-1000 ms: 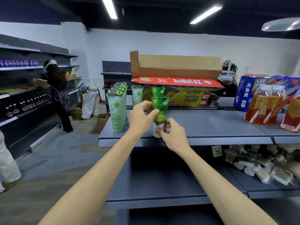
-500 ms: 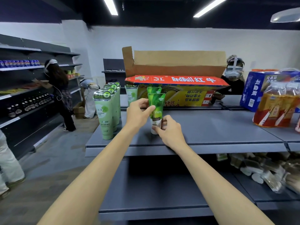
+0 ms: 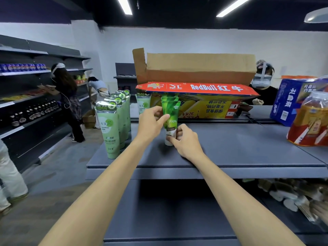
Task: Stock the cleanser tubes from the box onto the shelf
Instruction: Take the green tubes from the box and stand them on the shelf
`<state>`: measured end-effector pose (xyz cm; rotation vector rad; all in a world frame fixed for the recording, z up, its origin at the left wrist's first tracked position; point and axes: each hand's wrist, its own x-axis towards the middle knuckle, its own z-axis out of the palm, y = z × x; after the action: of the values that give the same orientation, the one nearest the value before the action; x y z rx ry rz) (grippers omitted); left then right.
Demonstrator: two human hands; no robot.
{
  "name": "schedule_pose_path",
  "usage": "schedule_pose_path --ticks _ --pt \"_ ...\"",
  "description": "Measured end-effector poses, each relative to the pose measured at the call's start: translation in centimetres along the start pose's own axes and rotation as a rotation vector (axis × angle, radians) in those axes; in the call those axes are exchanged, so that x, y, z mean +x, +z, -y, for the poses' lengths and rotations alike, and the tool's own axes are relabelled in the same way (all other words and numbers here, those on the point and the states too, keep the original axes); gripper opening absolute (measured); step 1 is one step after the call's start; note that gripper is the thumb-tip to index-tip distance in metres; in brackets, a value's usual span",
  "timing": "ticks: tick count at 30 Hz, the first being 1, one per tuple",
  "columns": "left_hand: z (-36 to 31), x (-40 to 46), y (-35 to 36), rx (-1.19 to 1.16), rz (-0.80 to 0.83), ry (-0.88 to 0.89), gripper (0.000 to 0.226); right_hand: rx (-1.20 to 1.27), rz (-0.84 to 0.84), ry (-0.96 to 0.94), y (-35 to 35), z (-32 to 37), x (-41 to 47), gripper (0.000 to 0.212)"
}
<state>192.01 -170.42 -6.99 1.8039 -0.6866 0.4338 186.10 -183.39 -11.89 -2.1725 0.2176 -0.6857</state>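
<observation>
- The bright green plastic cleanser tube with a white cap [image 3: 170, 119] stands cap-down at the middle of the frame, on the flat grey metal shelf [image 3: 248, 150].
- The left hand [image 3: 150, 124] pinches the tube's upper body, thumb on the near face and fingers curled round the left edge.
- The right hand [image 3: 186, 141] grips the white cap end, fingers curled round its base where it meets the shelf.
- A second green tube of the same kind [image 3: 169, 98] stands just behind, mostly hidden; whether the two touch cannot be told.
- The open brown-and-yellow cardboard box with a red flap [image 3: 198, 86] sits at upper centre, at the back of the shelf.
- A row of pale green tubes with printed tops [image 3: 111, 128] stands at left centre, near the shelf's left edge, well apart from the held tube.
- Risk: the tube rests on a narrow cap and looks top-heavy; letting go with the upper hand before the cap sits flat would probably tip it.
- Risk: a backward lean could knock the tube behind it over towards the box.
- Risk: a sideways sweep of the left forearm as it pulls away could topple the pale green row, which stands close to the edge.
</observation>
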Motion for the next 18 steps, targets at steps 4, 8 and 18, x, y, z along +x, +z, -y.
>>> schedule_pose_path --ticks 4,8,18 --pt "0.3 0.4 0.0 -0.001 -0.001 -0.008 0.012 0.012 0.006 0.003 0.2 -0.2 0.3 0.030" --pt "0.5 0.6 0.1 0.001 0.002 -0.012 0.014 0.007 0.009 -0.003 0.4 -0.4 0.7 0.030" --pt "0.5 0.6 0.3 0.014 -0.010 -0.004 0.015 -0.001 0.009 0.004 0.8 -0.9 1.1 0.030"
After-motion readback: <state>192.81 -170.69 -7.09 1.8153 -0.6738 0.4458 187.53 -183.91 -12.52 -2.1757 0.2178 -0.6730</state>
